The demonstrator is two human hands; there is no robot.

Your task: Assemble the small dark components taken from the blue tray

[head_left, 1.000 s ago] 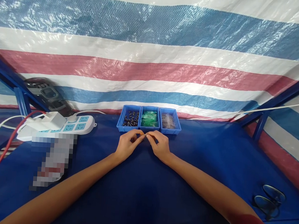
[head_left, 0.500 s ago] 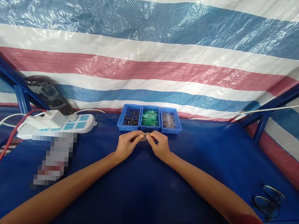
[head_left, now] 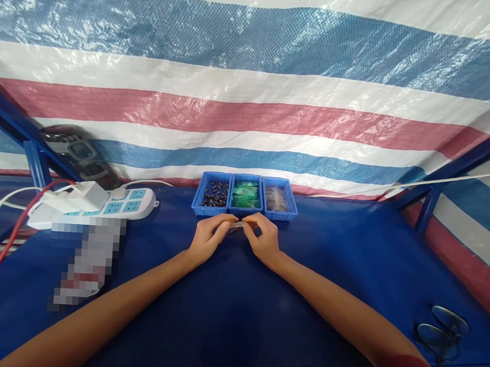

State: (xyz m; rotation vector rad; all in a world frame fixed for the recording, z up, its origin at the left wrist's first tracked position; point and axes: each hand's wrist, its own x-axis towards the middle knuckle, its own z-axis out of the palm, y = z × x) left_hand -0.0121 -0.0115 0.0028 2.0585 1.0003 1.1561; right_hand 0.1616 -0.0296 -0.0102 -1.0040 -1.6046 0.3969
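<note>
Two hands at work: my left hand and right hand pinch small strip by its ends. Long axis runs left to right, near middle blue bin; can't tell front end from back.

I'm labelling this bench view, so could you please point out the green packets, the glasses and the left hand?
Green packets [head_left: 245,195]: head view, middle of the green pile.
Glasses [head_left: 437,335]: head view, on the nearer lens.
Left hand [head_left: 205,238]: head view, back of the hand.
</note>
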